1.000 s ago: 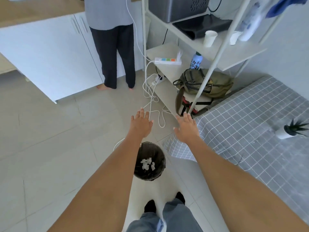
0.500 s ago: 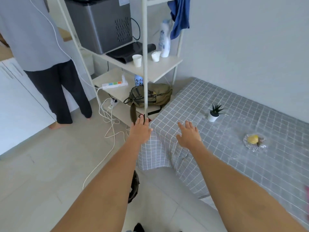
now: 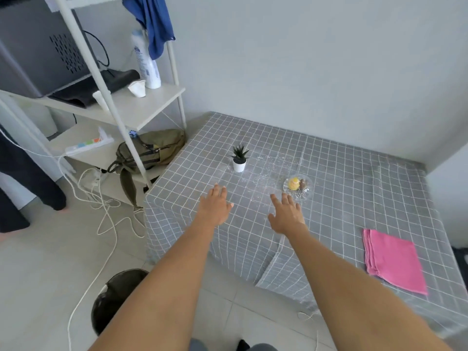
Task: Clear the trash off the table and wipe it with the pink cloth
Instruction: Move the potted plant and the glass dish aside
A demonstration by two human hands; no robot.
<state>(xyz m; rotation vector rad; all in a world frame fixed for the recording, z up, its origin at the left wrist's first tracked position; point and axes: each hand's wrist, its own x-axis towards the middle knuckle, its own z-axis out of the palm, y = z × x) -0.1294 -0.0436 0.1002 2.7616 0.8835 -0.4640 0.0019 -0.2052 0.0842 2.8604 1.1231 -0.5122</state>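
Hands first: our left hand (image 3: 215, 209) and right hand (image 3: 287, 215) hover spread and empty over the table (image 3: 354, 178); we should take the pink cloth (image 3: 393, 259) lying folded at our right, then sweep the white crumbs (image 3: 266, 168) outward, skirting plant (image 3: 239, 158) and glass dish (image 3: 297, 186).

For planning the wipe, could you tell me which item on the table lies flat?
The pink cloth, folded flat; the potted plant stands upright, the glass dish holds food.
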